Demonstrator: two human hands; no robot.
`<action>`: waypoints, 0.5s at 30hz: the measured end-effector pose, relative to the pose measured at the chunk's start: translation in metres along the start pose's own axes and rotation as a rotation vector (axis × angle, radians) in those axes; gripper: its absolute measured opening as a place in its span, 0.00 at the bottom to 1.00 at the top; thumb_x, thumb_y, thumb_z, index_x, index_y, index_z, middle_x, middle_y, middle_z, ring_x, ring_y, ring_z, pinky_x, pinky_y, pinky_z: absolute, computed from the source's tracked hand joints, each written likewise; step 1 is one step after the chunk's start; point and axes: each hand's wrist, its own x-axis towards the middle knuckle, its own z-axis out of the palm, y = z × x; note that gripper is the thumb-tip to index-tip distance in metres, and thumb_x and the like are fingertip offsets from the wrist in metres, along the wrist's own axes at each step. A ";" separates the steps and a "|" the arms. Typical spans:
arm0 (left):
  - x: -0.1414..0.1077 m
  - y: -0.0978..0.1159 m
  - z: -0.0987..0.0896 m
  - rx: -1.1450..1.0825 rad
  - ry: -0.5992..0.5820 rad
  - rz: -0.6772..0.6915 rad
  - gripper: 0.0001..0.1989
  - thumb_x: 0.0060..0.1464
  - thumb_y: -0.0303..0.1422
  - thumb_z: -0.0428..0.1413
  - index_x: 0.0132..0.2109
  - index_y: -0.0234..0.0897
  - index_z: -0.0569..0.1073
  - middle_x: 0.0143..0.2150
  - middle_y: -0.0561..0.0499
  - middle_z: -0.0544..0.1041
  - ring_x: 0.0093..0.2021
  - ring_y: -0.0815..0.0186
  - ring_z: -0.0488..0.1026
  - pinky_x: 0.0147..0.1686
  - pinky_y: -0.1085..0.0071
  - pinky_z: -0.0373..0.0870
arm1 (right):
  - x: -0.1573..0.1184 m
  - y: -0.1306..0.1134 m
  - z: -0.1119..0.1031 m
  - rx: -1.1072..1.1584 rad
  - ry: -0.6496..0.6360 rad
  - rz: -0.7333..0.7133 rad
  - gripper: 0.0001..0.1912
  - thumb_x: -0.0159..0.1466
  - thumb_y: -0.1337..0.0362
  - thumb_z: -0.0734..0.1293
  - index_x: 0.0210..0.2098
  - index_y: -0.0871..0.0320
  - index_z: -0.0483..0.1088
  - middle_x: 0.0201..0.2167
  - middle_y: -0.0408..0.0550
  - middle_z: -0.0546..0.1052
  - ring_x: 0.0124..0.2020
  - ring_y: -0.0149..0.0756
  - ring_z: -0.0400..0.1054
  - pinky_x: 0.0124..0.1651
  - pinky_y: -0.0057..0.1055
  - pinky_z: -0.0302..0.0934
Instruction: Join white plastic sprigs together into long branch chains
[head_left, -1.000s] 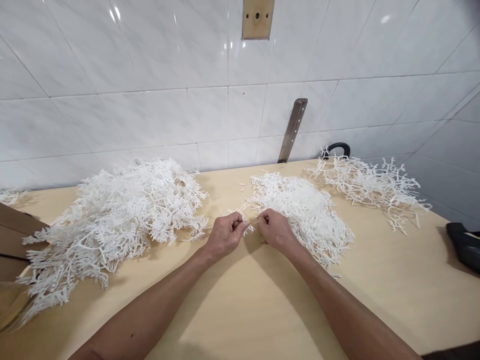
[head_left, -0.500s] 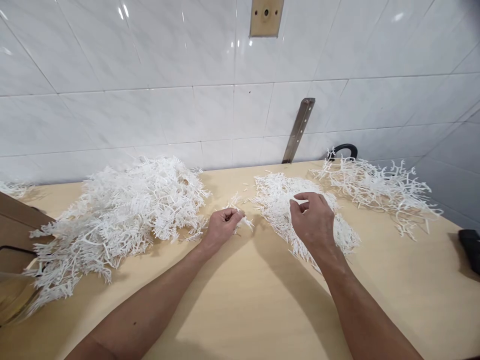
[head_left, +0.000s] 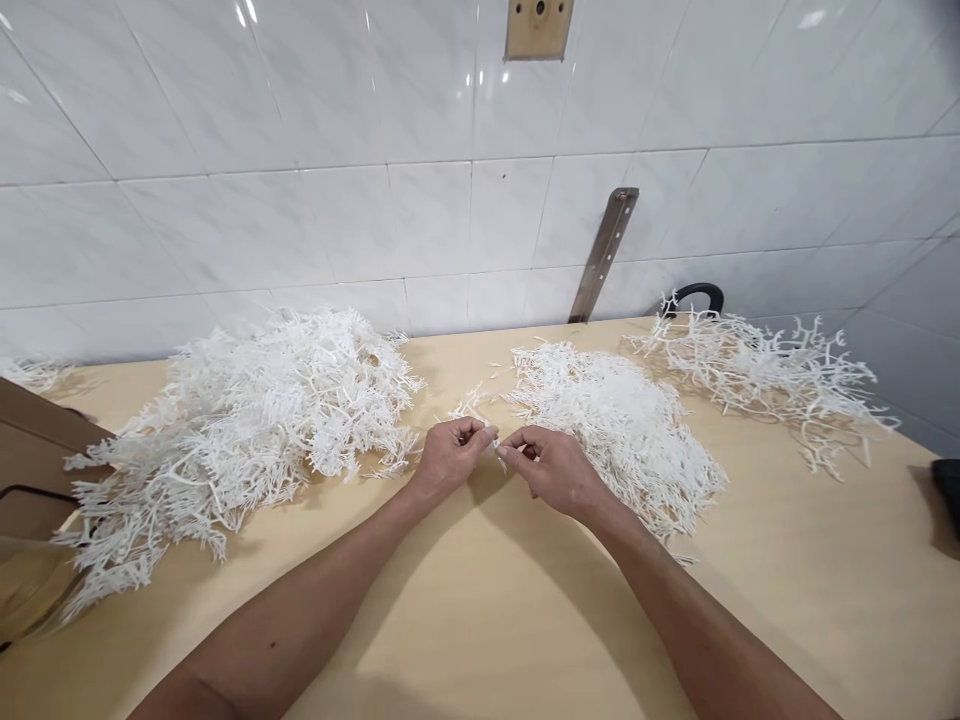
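At ten o'clock on the tabletop (head_left: 465,600) lay a big white branching pile (head_left: 262,400). The left hand (head_left: 448,455) pinched a small white sprig (head_left: 502,464); the right hand (head_left: 562,475) met it, though I couldn't tell whether it gripped. This looked like fine fingertip work, calling for a steady left pinch. Half a second earlier, the right hand was over the finer pile (head_left: 622,430) at two o'clock.

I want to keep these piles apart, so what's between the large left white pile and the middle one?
The head view shows the left hand and right hand at a thin white piece, with loose white bits behind them on the tabletop.
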 end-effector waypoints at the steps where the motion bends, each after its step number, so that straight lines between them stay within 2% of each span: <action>1: 0.000 0.000 0.000 0.011 0.002 0.000 0.17 0.54 0.43 0.57 0.25 0.35 0.70 0.22 0.57 0.63 0.24 0.72 0.58 0.26 0.74 0.54 | 0.000 -0.001 0.000 -0.001 -0.005 0.007 0.11 0.62 0.57 0.65 0.29 0.56 0.73 0.25 0.42 0.76 0.17 0.28 0.64 0.23 0.27 0.58; 4: -0.001 0.002 0.000 0.038 -0.013 0.006 0.17 0.54 0.42 0.57 0.23 0.35 0.67 0.21 0.57 0.62 0.24 0.73 0.57 0.26 0.74 0.54 | -0.001 -0.001 -0.001 0.045 -0.034 0.018 0.10 0.62 0.58 0.64 0.28 0.57 0.71 0.25 0.41 0.74 0.16 0.27 0.64 0.21 0.25 0.57; 7: -0.001 0.006 -0.005 0.035 -0.077 0.018 0.18 0.54 0.43 0.57 0.23 0.35 0.66 0.21 0.57 0.61 0.23 0.73 0.56 0.25 0.74 0.54 | -0.001 0.004 -0.001 0.153 -0.086 0.054 0.10 0.62 0.58 0.64 0.28 0.57 0.69 0.21 0.39 0.71 0.16 0.26 0.63 0.19 0.24 0.55; 12: 0.001 0.007 -0.012 -0.053 -0.267 0.017 0.16 0.52 0.46 0.59 0.36 0.35 0.73 0.22 0.58 0.65 0.22 0.73 0.60 0.24 0.75 0.56 | 0.005 0.015 0.001 0.305 -0.080 0.120 0.11 0.61 0.57 0.65 0.27 0.57 0.69 0.19 0.37 0.65 0.15 0.25 0.60 0.18 0.23 0.54; 15: 0.002 0.003 -0.012 -0.039 -0.276 0.004 0.18 0.49 0.47 0.61 0.37 0.36 0.73 0.19 0.59 0.65 0.21 0.73 0.60 0.23 0.76 0.55 | 0.007 0.020 0.004 0.349 -0.080 0.145 0.11 0.60 0.56 0.67 0.27 0.57 0.69 0.20 0.37 0.64 0.16 0.25 0.58 0.18 0.23 0.54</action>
